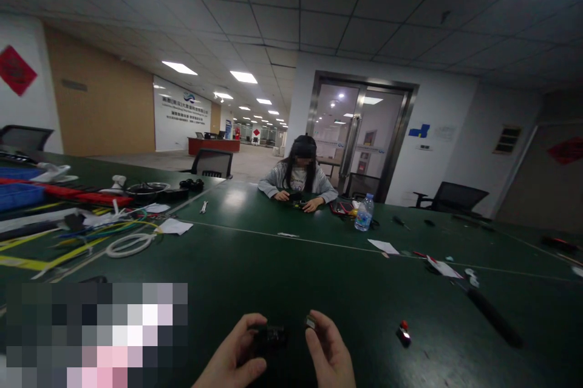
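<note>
Low in the middle of the head view, my left hand [234, 354] curls around a small black boxy device [273, 334]; its kind is too dark to make out. A short gap to the right, my right hand [331, 351] pinches a small flat piece [310, 321] with a pale face between thumb and fingertips. The two held things are apart, both just above the green table [214, 279]. Farther right, a small red and silver item [404, 334] lies on the tabletop.
Across the table sits a person [298, 178] handling a dark object. A water bottle [364, 213] stands near them. Cables [130, 245], blue bins [20, 195] and paper [175, 226] crowd the left; a long black-handled tool [494, 317] lies right. The lower left is pixelated.
</note>
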A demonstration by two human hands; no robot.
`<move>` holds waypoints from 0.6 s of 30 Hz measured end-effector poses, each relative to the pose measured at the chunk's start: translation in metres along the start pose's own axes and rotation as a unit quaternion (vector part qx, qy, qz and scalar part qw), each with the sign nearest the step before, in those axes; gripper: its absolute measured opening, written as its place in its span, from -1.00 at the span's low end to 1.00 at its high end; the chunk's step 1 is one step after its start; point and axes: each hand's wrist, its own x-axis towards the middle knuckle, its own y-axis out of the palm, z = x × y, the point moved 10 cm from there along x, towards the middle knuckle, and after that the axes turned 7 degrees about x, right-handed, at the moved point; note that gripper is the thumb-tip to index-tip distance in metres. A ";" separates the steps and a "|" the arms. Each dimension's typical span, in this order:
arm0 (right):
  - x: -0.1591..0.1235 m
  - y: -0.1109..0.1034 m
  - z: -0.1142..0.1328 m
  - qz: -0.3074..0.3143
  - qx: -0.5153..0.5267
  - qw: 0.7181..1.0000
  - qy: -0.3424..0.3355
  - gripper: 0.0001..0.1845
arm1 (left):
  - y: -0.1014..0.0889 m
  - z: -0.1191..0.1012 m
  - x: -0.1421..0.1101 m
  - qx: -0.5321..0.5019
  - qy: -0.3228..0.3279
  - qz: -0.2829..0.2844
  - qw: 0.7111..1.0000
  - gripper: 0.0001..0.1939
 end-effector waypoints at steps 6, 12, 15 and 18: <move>-0.009 0.025 0.019 0.129 -0.098 0.984 -0.069 -0.71 | 0.004 -0.005 -0.001 -0.007 0.006 0.004 1.000 -0.48; -0.022 0.048 0.028 0.230 -0.145 0.949 -0.160 -0.77 | 0.006 -0.002 0.001 -0.023 0.011 0.010 1.000 -0.49; -0.024 0.051 0.027 0.235 -0.147 0.948 -0.155 -0.76 | 0.005 0.001 0.001 -0.015 0.003 0.011 1.000 -0.49; -0.025 0.047 0.030 0.195 -0.129 0.961 -0.146 -0.74 | 0.007 0.001 0.000 -0.017 -0.003 0.019 1.000 -0.51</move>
